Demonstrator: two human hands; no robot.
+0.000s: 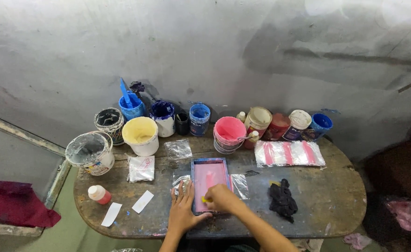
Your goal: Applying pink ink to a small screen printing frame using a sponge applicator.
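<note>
On the worn wooden bench (336, 196), near its front edge, lies one small blue-framed screen (209, 183) with a pink mesh. One left hand (183, 210) lies flat, fingers spread, on the frame's left side. One right hand (220, 197) has fingers clenched around a small yellow piece (206, 199) on the mesh. Behind stand about a dozen paint tubs (140, 135).

Ten paint tubs (140, 135), two paper slips (143, 201)
</note>
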